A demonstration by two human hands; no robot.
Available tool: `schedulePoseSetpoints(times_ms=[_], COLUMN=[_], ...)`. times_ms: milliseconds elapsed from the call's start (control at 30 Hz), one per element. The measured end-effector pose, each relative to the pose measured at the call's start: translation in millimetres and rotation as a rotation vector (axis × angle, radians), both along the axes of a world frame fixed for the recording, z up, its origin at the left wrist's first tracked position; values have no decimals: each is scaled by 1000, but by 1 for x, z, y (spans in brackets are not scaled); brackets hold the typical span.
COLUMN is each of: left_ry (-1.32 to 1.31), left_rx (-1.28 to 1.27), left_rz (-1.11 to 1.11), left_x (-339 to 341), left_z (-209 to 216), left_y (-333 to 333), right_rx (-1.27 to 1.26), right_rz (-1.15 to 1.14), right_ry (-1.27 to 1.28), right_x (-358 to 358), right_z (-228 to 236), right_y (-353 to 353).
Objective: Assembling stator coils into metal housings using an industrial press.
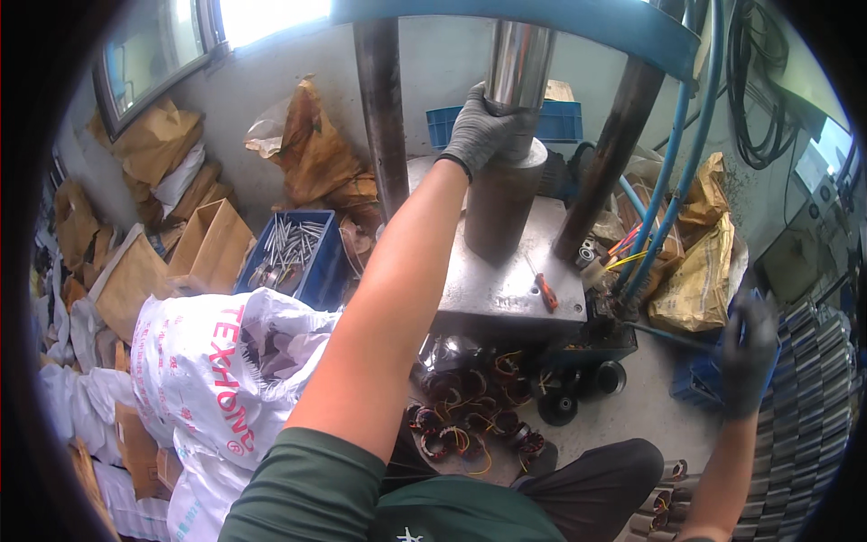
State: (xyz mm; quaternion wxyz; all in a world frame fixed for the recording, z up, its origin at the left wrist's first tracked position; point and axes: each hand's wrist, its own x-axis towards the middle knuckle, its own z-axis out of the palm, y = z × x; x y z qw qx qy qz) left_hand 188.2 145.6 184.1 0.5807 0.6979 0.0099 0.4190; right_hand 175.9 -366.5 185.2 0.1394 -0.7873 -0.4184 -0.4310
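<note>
My left hand (476, 131), in a grey glove, reaches up to a hydraulic press. Its fingers are wrapped round the lower part of a shiny metal cylinder (520, 68), just above a thick round steel post (498, 208). The post stands upright on the press's metal bed (447, 294). Far to the right, my right hand (751, 352) wears a dark glove and is smeared, its fingers unclear. A blue plastic bin (694, 379) is nearest to it; whether they touch I cannot tell. A screwdriver (545, 291) with an orange-red handle lies on the bed.
Dark press columns (379, 108) and blue hoses (673, 190) flank the post. Wire-wound motor stators (461, 406) lie on the floor below. At left are a blue bin (316, 271) of metal shafts and a white sack (194, 370). Metal cylinders (799, 415) are stacked at right.
</note>
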Motion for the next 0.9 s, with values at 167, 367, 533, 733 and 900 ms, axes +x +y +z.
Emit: schedulePoseSetpoints(times_ms=[167,367,533,733,900], left_ry=[-34,-107,-295,-21,-30], left_rx=[-72,-32,-619,-117,-212], left_rz=[-63,-56,-464,-25,-87], left_x=[7,9,13,-2,-8], left_z=[0,-16,3,16,20], left_y=[-4,18,-21,-35,-29], right_rx=[-42,-92,-363,-337,-400], right_rz=[-99,48,-123,-183,-200], right_ry=[-13,370,874,833,749], right_x=[76,-5,-109,-128,-126], right_z=[27,-20,-63,-93,-93], right_y=[8,-28,-63,-65,-63])
